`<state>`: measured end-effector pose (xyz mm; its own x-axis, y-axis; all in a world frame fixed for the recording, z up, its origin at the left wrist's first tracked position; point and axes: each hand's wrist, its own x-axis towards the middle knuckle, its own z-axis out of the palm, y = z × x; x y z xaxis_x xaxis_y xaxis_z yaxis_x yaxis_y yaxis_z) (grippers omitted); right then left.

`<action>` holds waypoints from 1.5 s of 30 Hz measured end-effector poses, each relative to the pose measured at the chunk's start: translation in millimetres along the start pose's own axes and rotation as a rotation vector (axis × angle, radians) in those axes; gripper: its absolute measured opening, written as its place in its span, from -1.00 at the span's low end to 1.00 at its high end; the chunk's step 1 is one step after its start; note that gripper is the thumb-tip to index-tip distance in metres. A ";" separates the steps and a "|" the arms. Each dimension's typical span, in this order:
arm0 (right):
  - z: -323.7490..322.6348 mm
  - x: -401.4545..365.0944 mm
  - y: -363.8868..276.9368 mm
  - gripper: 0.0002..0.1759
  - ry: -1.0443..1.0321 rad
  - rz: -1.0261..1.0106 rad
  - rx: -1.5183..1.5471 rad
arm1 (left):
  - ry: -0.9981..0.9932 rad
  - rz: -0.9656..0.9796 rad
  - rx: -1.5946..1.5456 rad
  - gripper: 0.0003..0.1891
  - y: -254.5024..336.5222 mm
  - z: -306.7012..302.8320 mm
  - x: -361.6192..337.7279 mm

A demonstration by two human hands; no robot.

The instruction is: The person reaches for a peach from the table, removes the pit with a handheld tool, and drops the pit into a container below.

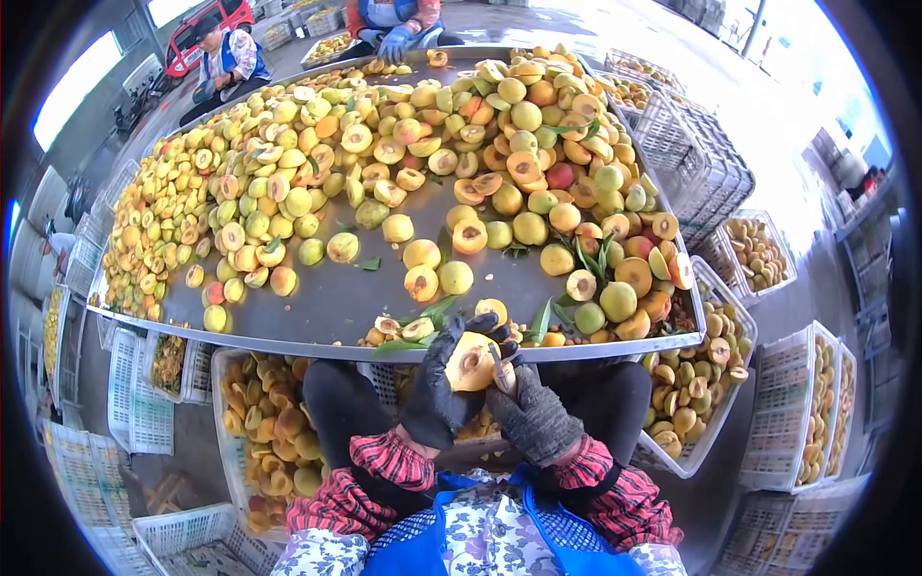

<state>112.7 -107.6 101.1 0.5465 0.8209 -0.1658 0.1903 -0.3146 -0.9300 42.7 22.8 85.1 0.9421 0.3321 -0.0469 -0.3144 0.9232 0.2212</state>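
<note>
Peach half [471, 365] is cupped in my left hand [440, 389], just under the near edge of the table [336, 298]. The fingers are wrapped round its skin and the cut face is tipped up, I'd say to keep the hollow in view. My right hand [533, 415] is closed on a small tool [498, 368] that touches the flesh. A crate [219, 403] stands by my knee.

One metal counter [336, 309]. Peaches [423, 163] on it, whole and halved: far too many to count. Two gloved hands of the wearer: left hand [440, 392], right hand [534, 420]. One peach half [471, 365] in the left fingers; one small blade [499, 369] in the right. Two other people: first person [229, 56], second person [394, 24]. White crates [797, 384] around the counter: more than six, exact number unclear.
</note>
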 end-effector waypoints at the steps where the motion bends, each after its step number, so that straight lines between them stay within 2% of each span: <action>1: 1.1 -0.8 -0.2 -0.74 0.016 -0.055 -0.074 | -0.044 -0.011 -0.012 -0.52 -2.1 -8.7 0.8; 2: 2.6 -1.6 -1.1 -0.74 0.020 -0.070 -0.093 | -0.088 -0.021 -0.024 -0.51 -4.2 -14.3 0.9; 5: 10.7 -2.1 7.1 -0.71 0.001 -0.111 -0.142 | 0.057 0.048 0.204 -0.50 -9.0 -9.1 -6.2; 6: 17.2 1.3 25.9 -0.65 -0.022 -0.124 -0.153 | 0.121 0.073 0.205 -0.59 -11.1 -9.7 -6.7; 9: 20.1 2.0 36.4 -0.59 0.050 -0.299 -0.243 | 0.087 0.414 1.283 -0.67 -14.6 -6.6 -15.1; 10: 26.1 6.2 30.6 -0.62 0.022 -0.236 -0.049 | 0.143 0.505 1.323 -0.69 -16.7 -7.6 -15.0; 11: 32.0 9.5 24.5 -0.65 0.005 -0.172 0.156 | 0.102 0.586 1.454 -0.68 -14.3 -6.1 -17.3; 12: 37.7 12.2 18.5 -0.68 0.002 -0.109 0.352 | 0.138 0.597 1.274 -0.70 -15.9 4.0 -19.3; 13: 39.9 10.1 22.7 -0.70 0.016 -0.159 0.224 | 0.205 0.672 1.299 -0.70 -18.5 -3.4 -21.3; 14: 42.0 8.6 27.0 -0.71 0.035 -0.208 0.096 | 0.145 0.640 1.334 -0.67 -20.7 -38.6 -19.6; 15: 41.7 6.3 38.6 -0.72 0.021 -0.231 -0.048 | 0.175 0.637 1.357 -0.67 -17.6 -26.3 -26.4; 16: 42.1 5.0 42.6 -0.71 0.011 -0.257 -0.191 | 0.205 0.559 1.233 -0.67 -14.7 -26.5 -29.7; 18: 41.7 9.9 31.4 -0.66 -0.099 -0.340 -0.185 | 0.213 0.500 1.243 -0.68 -11.4 -42.4 -31.9; 19: 39.9 7.1 27.9 -0.63 -0.174 -0.168 -0.094 | 0.217 0.471 1.248 -0.69 -8.8 -49.1 -32.8; 20: 39.1 6.3 34.3 -0.62 -0.219 -0.221 -0.223 | 0.174 0.504 1.289 -0.69 -6.5 -54.8 -34.8; 22: 33.8 5.5 49.9 -0.60 -0.292 -0.321 -0.488 | 0.073 0.391 1.281 -0.68 1.0 -73.9 -33.7; 25: 36.8 2.8 41.4 -0.73 -0.326 -0.374 -0.619 | -0.041 0.703 1.836 -0.68 7.5 -92.3 -43.1; 26: 38.6 4.7 43.4 -0.77 -0.362 -0.057 -0.343 | -0.007 0.576 1.824 -0.68 11.6 -84.5 -45.3; 27: 36.6 2.5 37.3 -0.80 -0.403 -0.111 -0.308 | -0.008 0.599 1.792 -0.67 11.2 -83.6 -45.5; 29: 39.9 4.4 36.8 -0.78 -0.401 0.082 -0.253 | 0.000 0.653 1.739 -0.67 11.6 -83.2 -44.5; 30: 39.4 4.3 45.0 -0.77 -0.435 0.027 -0.277 | -0.037 0.589 1.673 -0.64 12.8 -88.4 -44.2; 32: 41.7 6.6 56.7 -0.74 -0.514 -0.092 -0.316 | -0.015 0.474 1.749 -0.63 8.4 -107.4 -41.8; 35: 44.1 3.7 36.9 -0.80 -0.453 0.014 -0.513 | 0.006 0.404 1.743 -0.67 6.7 -109.5 -43.8; 36: 42.4 7.1 43.8 -0.75 -0.523 -0.021 -0.524 | 0.014 0.371 1.716 -0.68 4.2 -121.7 -41.4; 37: 40.8 8.0 40.9 -0.75 -0.556 0.117 -0.420 | 0.023 0.340 1.690 -0.68 3.7 -125.4 -39.7; 39: 41.1 7.8 28.2 -0.73 -0.626 0.382 -0.204 | -0.015 0.398 1.645 -0.66 -3.4 -127.6 -41.2; 42: 45.7 -0.6 22.9 -0.75 -0.581 0.421 0.235 | 0.046 0.506 1.461 -0.62 -12.9 -137.8 -39.7; 43: 43.0 0.3 15.8 -0.78 -0.622 0.645 0.577 | 0.020 0.672 1.661 -0.57 -1.0 -99.9 -48.6; 45: 36.7 1.6 24.8 -0.80 -0.657 0.754 0.787 | 0.133 0.833 1.610 -0.57 -3.8 -80.4 -53.5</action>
<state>88.4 -96.7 65.8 -0.2406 0.7141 -0.6574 -0.6467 -0.6230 -0.4401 -15.9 17.2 8.5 0.5752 0.6441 0.5043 -0.1627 -0.5140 0.8422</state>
